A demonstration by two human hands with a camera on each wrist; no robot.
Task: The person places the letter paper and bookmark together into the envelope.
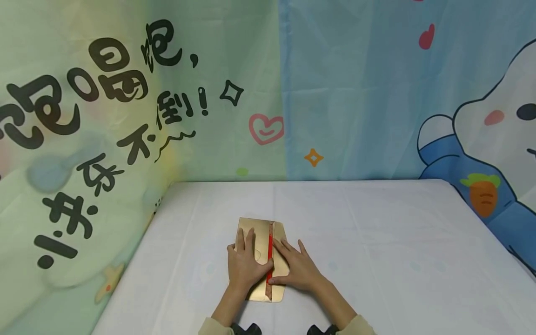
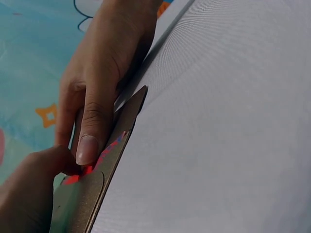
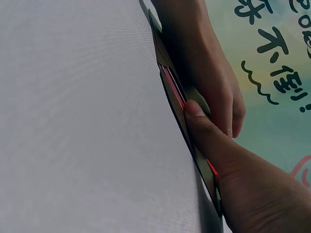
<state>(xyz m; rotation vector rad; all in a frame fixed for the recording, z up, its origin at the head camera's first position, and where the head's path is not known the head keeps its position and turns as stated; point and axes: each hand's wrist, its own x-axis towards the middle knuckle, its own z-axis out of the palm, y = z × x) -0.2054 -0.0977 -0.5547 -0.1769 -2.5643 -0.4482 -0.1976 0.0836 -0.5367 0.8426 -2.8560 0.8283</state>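
Observation:
A gold envelope (image 1: 260,225) lies on the white table, its flap to the right and a red strip (image 1: 270,246) running lengthwise beside the flap. My left hand (image 1: 246,270) rests on the envelope's body with fingers spread, its thumb reaching the strip. From the other side, my right hand (image 1: 302,271) presses the flap with fingers extended and its thumb on the strip. In the left wrist view the right thumb and left thumb meet near the red strip (image 2: 87,171). Along the envelope's edge (image 3: 182,124) in the right wrist view, the right thumb lies over the fold.
A white cloth (image 1: 377,232) covers the table. Behind it hangs a printed curtain (image 1: 335,93) with hearts, stars and a cartoon figure; another panel with black lettering (image 1: 63,246) stands at the left. Beige sleeves (image 1: 215,327) show at the bottom.

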